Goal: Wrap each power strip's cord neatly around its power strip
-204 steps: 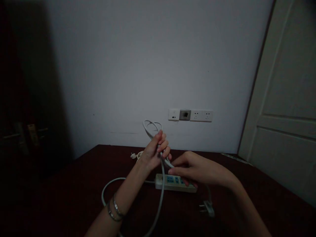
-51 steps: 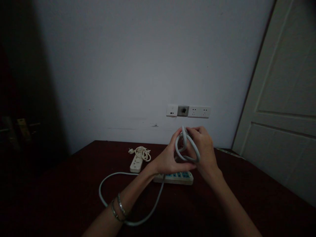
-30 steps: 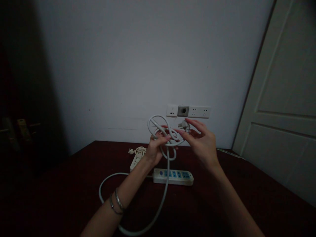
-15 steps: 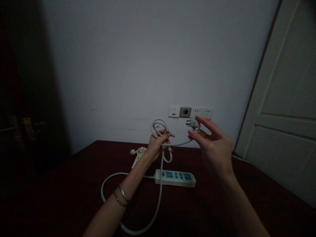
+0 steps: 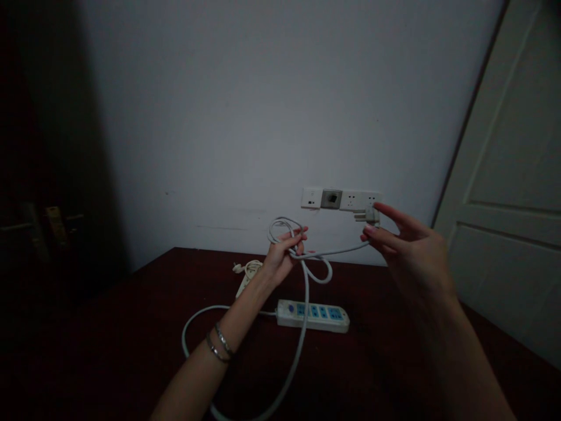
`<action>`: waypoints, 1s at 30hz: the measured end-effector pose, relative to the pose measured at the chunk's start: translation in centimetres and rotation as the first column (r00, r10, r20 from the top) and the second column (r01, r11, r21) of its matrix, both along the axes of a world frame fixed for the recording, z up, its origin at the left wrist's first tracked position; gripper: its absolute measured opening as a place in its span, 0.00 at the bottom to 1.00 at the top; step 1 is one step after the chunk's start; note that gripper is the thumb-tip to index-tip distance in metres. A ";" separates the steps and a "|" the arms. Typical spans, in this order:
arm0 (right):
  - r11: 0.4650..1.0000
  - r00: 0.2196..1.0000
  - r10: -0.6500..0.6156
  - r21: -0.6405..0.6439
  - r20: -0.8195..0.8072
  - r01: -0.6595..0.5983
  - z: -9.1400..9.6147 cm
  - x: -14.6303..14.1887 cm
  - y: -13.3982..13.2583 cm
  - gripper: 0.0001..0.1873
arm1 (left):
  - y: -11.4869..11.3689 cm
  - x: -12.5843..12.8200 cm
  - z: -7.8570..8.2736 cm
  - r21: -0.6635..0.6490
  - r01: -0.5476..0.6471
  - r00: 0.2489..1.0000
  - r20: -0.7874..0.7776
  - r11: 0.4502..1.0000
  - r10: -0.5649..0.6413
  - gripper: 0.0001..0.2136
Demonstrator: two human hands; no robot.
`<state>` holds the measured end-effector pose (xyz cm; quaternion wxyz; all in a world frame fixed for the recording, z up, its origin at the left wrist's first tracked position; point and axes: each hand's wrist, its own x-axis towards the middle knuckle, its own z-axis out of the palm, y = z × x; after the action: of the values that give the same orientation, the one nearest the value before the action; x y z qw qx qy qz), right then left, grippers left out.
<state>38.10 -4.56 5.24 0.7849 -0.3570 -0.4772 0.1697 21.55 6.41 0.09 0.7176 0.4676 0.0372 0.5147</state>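
You're holding a power plug (image 5: 372, 216) and its looped cord (image 5: 300, 345).
Your right hand (image 5: 418, 260) is pinching the plug between thumb and finger, up and right of the blue-socketed power strip (image 5: 323, 323); your left hand (image 5: 283, 257), mostly closed, is gripping the cord loops above that strip's left end.

Between the right fingers (image 5: 394, 214), the plug (image 5: 372, 216) looked plastic, its prongs (image 5: 360, 216) metal. The cord (image 5: 307, 287) in the left fingers (image 5: 290, 240) had a smooth, matt plastic skin. Below the fingers, the power strip (image 5: 318, 318) was smooth plastic; beyond them, the wall (image 5: 263, 117) looked matt. Metal bracelets (image 5: 223, 339) shone below the left fingers.
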 end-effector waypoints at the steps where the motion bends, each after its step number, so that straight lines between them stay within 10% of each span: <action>1: 1.000 1.000 -0.002 0.000 -0.026 0.002 0.0 0.3 0.0 0.26 | -0.1 -0.1 0.0 0.028 0.008 0.999 -0.043 1.000 -0.007 0.11; 6: 1.000 0.996 0.017 0.028 -0.093 -0.014 0.0 1.3 0.4 0.27 | -1.0 -0.7 -0.2 0.142 0.244 0.919 -0.349 0.959 -0.182 0.10; 11: 0.998 0.974 0.057 0.032 -0.220 -0.051 -0.2 1.9 1.3 0.34 | -1.4 -0.9 -0.7 0.155 0.580 0.772 -0.417 0.800 -0.479 0.15; 16: 0.987 0.926 0.149 -0.011 -0.346 -0.163 -1.6 2.4 3.8 0.40 | -2.4 -0.5 -0.8 0.199 0.623 0.737 -0.475 0.757 -0.481 0.19; 23: 0.965 0.956 0.162 -0.165 -0.245 -0.206 -4.1 3.4 6.7 0.40 | -4.6 0.4 -0.3 0.365 0.692 0.514 -0.855 0.622 -0.069 0.24; 30: 0.971 0.994 0.108 -0.211 -0.034 -0.113 -3.3 2.0 5.5 0.41 | -6.1 1.8 -1.4 0.607 0.590 0.247 -0.763 0.532 0.597 0.37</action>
<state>40.12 0.92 1.96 0.7369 -0.4098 -0.4667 0.2670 23.34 0.33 -1.28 0.1976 0.9546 0.2161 0.0542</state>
